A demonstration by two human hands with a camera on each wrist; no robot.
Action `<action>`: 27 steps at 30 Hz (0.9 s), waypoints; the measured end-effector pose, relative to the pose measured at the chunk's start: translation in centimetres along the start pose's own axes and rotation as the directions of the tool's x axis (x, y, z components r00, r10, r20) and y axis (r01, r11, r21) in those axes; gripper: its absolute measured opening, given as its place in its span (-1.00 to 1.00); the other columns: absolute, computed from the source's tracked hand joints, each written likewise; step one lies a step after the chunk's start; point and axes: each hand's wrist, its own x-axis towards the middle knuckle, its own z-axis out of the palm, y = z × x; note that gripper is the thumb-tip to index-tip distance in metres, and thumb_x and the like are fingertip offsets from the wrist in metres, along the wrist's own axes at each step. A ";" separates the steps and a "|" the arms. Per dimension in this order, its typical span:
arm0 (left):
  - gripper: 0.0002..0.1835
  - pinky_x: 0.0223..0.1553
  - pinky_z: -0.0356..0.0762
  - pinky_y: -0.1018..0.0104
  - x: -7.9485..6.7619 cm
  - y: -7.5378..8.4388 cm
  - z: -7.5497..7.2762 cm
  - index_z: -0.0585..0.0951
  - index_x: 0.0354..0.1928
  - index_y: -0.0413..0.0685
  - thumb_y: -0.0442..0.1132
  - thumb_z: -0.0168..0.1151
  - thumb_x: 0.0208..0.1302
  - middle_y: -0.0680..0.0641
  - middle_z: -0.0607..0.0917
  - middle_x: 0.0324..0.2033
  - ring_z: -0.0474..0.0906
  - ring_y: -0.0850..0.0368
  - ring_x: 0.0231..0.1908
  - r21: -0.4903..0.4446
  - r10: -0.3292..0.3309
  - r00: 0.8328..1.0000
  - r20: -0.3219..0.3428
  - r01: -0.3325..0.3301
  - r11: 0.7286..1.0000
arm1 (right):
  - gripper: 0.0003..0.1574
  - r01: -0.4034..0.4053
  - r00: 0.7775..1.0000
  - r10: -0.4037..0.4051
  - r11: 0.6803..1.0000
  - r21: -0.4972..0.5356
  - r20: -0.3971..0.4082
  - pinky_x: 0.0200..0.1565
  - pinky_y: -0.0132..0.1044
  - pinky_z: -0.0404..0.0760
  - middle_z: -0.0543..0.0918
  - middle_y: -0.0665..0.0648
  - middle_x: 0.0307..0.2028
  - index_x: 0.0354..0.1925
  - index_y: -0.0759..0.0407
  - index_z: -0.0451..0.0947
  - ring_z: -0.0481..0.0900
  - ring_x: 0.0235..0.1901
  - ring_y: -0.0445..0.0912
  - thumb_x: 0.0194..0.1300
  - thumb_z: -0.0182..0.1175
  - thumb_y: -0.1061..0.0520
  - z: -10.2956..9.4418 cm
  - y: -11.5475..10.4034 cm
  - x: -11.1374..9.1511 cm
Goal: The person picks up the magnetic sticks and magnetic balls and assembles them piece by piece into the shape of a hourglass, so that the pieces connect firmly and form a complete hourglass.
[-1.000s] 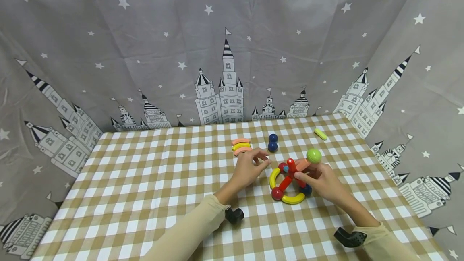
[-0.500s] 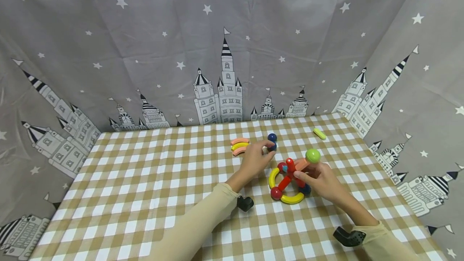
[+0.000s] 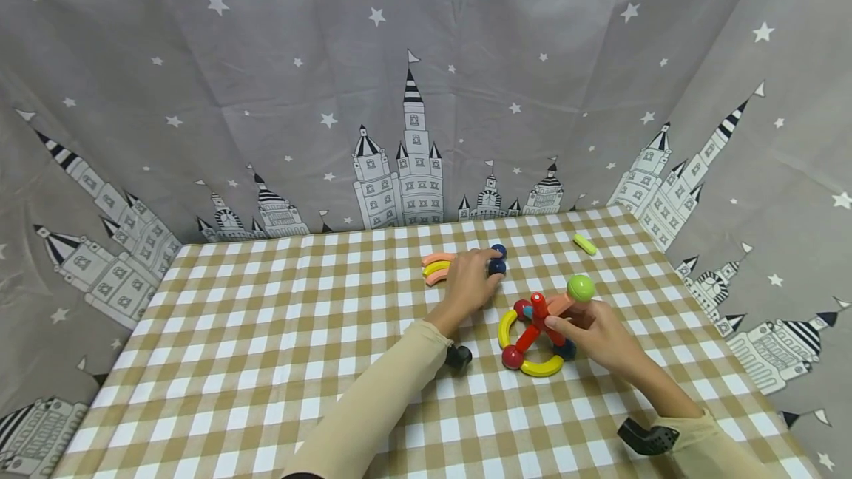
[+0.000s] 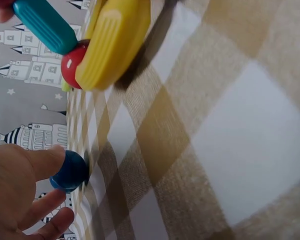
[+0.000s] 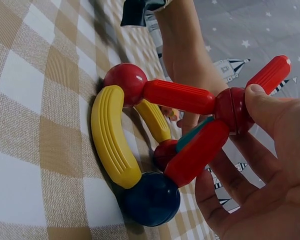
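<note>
My left hand (image 3: 466, 283) reaches over two dark blue balls standing close together. Its thumb and finger are at the nearer blue ball (image 3: 496, 267), which shows between them in the left wrist view. The farther blue ball (image 3: 500, 250) is partly behind the fingers. My right hand (image 3: 602, 335) holds a magnetic-rod structure at its top red ball (image 5: 233, 111), thumb pressed against it. Red rods (image 5: 180, 96) slope down to a ring of yellow curved rods (image 5: 112, 135) and balls on the cloth. A green ball (image 3: 581, 287) tops an orange rod beside the right fingers.
Left of the blue balls lie orange and yellow curved rods (image 3: 435, 267), partly behind the left hand. A short light-green rod (image 3: 585, 245) lies at the back right. A checked cloth (image 3: 266, 346) covers the table; a grey castle-print curtain (image 3: 299, 94) hangs behind.
My left hand has moved right and away from me, from beside the structure to the blue balls. The right hand still holds the structure, nearly in place.
</note>
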 end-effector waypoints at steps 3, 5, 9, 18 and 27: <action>-0.62 0.00 0.53 0.09 0.3 -0.1 0.2 0.72 0.15 0.06 -0.12 0.45 0.31 -0.02 0.77 0.04 0.66 -0.05 -0.05 0.066 0.010 1.000 0.019 -0.011 0.998 | -0.72 -0.013 1.000 0.013 1.000 -0.008 0.002 -0.19 -0.31 0.66 0.73 0.12 -0.12 -0.03 0.23 0.65 0.64 -0.27 -0.05 0.43 0.32 0.06 -0.1 -0.1 -0.1; -0.64 -0.02 0.50 0.08 0.4 -0.2 0.4 0.73 0.13 0.07 -0.11 0.45 0.31 0.01 0.77 0.04 0.65 -0.05 -0.07 0.088 0.004 0.999 0.041 -0.008 0.996 | -0.71 -0.018 1.000 0.018 1.000 -0.005 0.004 -0.19 -0.31 0.66 0.73 0.12 -0.11 -0.02 0.24 0.65 0.64 -0.26 -0.05 0.44 0.32 0.06 -0.1 -0.1 -0.1; -0.66 -0.01 0.46 0.08 0.6 -0.2 0.5 0.72 0.11 0.08 -0.08 0.44 0.32 0.01 0.76 0.06 0.61 -0.05 -0.05 0.102 -0.016 0.998 0.066 0.009 0.995 | -0.69 -0.021 1.000 0.021 1.000 0.000 0.006 -0.17 -0.32 0.67 0.74 0.13 -0.10 0.00 0.25 0.65 0.65 -0.24 -0.04 0.44 0.32 0.06 -0.1 -0.1 0.0; -0.65 -0.02 0.43 0.16 0.5 -0.3 0.4 0.70 0.07 0.07 -0.05 0.48 0.27 0.02 0.78 -0.01 0.58 0.03 -0.15 0.080 0.014 0.997 0.078 -0.020 0.997 | -0.69 -0.013 1.000 0.013 1.000 0.012 0.004 -0.17 -0.32 0.67 0.75 0.14 -0.09 0.02 0.25 0.65 0.65 -0.26 -0.06 0.43 0.32 0.07 -0.1 0.0 0.0; -0.68 -0.12 0.40 0.29 -0.2 0.6 -2.0 0.72 0.03 0.03 -0.09 0.50 0.27 0.04 0.81 -0.10 0.58 0.06 -0.23 -0.145 0.126 0.988 0.089 -0.112 0.983 | -0.68 -0.011 1.000 0.011 1.000 0.007 -0.009 -0.19 -0.31 0.67 0.75 0.15 -0.08 0.02 0.25 0.66 0.65 -0.27 -0.07 0.43 0.33 0.06 0.0 0.2 0.1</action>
